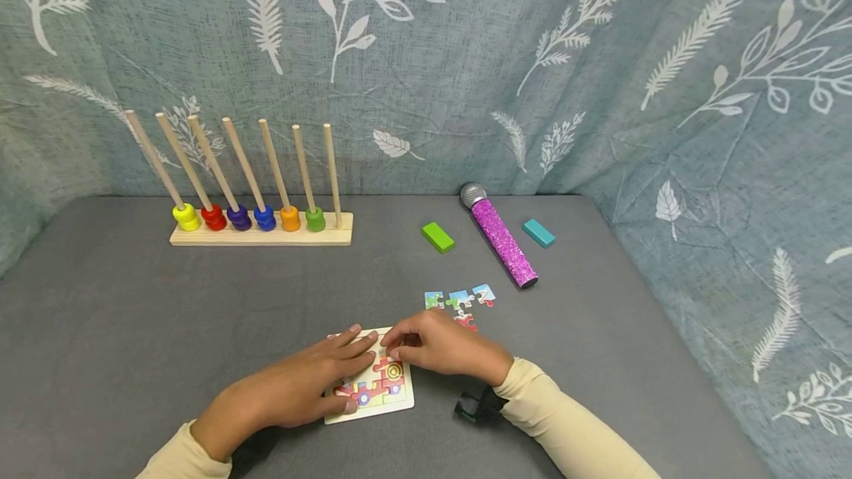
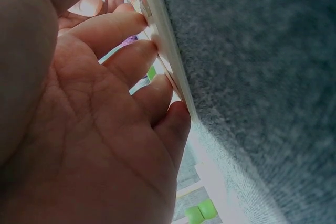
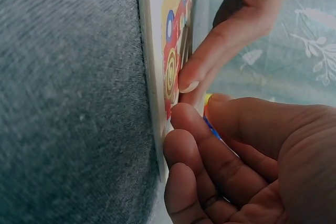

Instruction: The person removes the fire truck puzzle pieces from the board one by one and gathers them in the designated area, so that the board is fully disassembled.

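A small jigsaw board (image 1: 370, 414) with a pale frame lies flat near the front of the table, with red, yellow and blue pieces fitted along its lower and right parts. Across its left side rests my left hand (image 1: 308, 381), fingers spread and fairly straight, tips on the board. My right hand (image 1: 444, 344) is bent over the upper right corner, its fingers curled and the fingertips (image 3: 179, 142) right at the surface. Whether a piece is between finger and thumb I cannot tell. Several loose jigsaw pieces (image 1: 460, 299) lie just beyond the right hand, one partly hidden by it.
Back left stands a wooden peg rack (image 1: 266, 239) with coloured beads on its tall rods. A glittery purple microphone (image 1: 503, 241) lies at the back right, between a green block (image 1: 438, 237) and a teal block (image 1: 538, 233). A black strap (image 1: 476, 406) hangs by the right wrist.
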`<control>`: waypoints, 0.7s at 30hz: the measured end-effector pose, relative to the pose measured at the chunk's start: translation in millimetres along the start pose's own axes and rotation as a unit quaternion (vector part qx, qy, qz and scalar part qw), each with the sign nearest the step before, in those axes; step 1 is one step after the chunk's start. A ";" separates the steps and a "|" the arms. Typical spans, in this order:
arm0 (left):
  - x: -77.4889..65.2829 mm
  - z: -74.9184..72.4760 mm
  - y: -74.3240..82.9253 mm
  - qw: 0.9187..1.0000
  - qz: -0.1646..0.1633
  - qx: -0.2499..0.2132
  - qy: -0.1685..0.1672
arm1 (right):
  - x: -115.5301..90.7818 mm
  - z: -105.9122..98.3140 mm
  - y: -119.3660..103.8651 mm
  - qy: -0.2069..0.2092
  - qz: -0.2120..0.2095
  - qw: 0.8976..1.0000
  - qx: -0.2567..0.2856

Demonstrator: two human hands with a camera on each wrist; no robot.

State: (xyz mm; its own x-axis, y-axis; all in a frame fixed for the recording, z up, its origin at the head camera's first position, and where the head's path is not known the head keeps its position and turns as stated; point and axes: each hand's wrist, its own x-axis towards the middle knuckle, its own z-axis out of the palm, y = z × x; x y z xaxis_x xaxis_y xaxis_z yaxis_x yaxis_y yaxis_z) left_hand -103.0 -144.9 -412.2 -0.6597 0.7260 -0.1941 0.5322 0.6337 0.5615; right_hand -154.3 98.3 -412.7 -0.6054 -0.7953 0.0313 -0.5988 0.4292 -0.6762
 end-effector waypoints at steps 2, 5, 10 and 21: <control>-0.3 0.2 0.1 1.000 0.000 0.002 0.002 | 0.8 0.6 -0.1 -0.003 0.001 1.000 -0.003; -0.4 0.8 0.4 1.000 0.004 0.005 0.007 | 2.3 1.2 -0.8 -0.011 0.003 1.000 -0.005; -0.2 2.2 0.4 1.000 0.007 0.005 0.015 | 3.2 1.6 -2.2 -0.016 0.006 1.000 0.004; 0.1 2.4 0.4 1.000 0.012 0.005 0.019 | 2.1 1.7 -4.2 -0.008 -0.023 0.999 -0.024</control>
State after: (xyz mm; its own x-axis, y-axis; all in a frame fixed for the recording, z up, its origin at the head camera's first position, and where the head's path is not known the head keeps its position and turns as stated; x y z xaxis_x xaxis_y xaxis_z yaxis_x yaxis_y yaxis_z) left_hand -101.6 -143.9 -414.0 -0.6660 0.7307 -0.1500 0.5532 0.6187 0.5579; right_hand -152.2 94.1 -411.1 -0.5689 -0.8209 0.0500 -0.6503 0.4118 -0.6384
